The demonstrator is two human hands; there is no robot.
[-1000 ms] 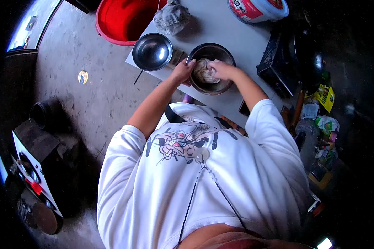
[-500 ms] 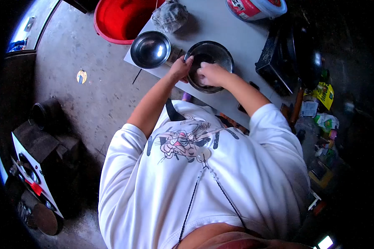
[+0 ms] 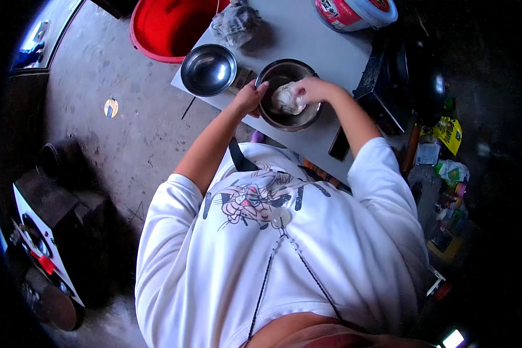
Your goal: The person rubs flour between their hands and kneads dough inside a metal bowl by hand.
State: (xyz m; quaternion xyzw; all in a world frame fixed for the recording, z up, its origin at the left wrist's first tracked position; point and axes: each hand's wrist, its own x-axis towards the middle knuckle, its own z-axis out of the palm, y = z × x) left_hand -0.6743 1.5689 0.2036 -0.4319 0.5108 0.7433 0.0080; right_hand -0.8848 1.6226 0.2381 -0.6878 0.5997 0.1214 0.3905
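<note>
A steel bowl stands near the front edge of the table, with a white doughy lump inside it. My left hand grips the bowl's left rim, thumb on the rim and fingers outside. At the lump's right upper side is my right hand, its fingers closed on the edge of the lump. A second steel bowl, with nothing visible in it, sits just left of my left hand.
The white table also bears a crumpled grey cloth and a lidded plastic tub. Beyond its left edge is a red bucket. A black box-like object is on the right.
My right hand has moved from inside the bowl toward its right rim, and the white lump now shows. My left hand stays on the rim.
</note>
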